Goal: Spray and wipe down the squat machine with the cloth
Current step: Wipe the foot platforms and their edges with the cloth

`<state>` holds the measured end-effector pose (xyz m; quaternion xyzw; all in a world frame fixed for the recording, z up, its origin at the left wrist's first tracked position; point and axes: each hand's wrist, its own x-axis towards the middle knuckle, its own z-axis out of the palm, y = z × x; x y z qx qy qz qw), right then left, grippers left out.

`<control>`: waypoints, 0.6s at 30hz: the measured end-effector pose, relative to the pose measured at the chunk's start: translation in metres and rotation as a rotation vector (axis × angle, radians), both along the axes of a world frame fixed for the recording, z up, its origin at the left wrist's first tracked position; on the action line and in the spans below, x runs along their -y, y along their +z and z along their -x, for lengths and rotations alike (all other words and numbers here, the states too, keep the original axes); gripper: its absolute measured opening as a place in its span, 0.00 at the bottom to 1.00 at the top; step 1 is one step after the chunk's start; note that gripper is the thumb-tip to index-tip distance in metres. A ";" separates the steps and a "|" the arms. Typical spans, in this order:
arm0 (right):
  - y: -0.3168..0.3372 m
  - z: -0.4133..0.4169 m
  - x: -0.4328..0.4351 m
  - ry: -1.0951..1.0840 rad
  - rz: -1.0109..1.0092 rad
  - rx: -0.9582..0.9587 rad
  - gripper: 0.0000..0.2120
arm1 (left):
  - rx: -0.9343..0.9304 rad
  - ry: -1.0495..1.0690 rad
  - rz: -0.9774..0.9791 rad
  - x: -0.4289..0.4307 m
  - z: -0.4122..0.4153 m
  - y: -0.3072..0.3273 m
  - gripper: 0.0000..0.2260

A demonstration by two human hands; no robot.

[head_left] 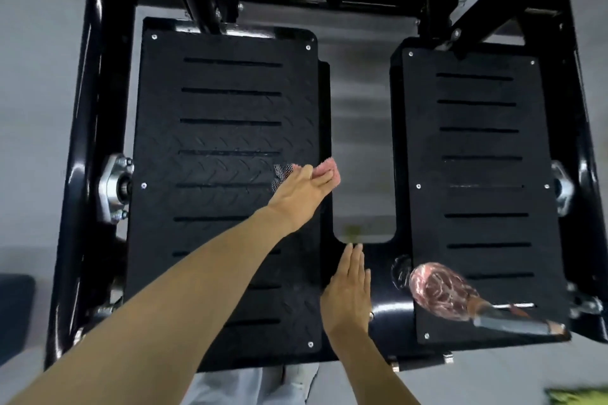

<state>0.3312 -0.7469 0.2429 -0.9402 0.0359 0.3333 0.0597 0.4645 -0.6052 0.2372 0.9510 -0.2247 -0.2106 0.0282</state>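
Frame: black metal squat machine wraps round the left foot plate.
Left foot plate: wide black bumpy metal plate with slots; most of it is bare.
Left hand: on that plate's right edge, fingers straight and together, pressing the small pink cloth.
Gap: grey floor strip just right of the plate, open room.
Right hand: by the plate's lower right side, flat, fingers together, holding nothing.
In the way: blurry pink see-through bottle lying on the right foot plate.
Count: two plates, two hands, one cloth, one bottle.
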 end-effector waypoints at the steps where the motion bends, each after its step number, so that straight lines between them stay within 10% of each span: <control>1: 0.004 0.008 0.005 -0.001 0.029 -0.029 0.39 | -0.006 -0.008 -0.010 0.005 0.013 0.001 0.32; 18: 0.021 0.088 0.051 0.050 -0.004 -0.096 0.37 | -0.105 -0.081 -0.073 0.065 0.213 -0.025 0.37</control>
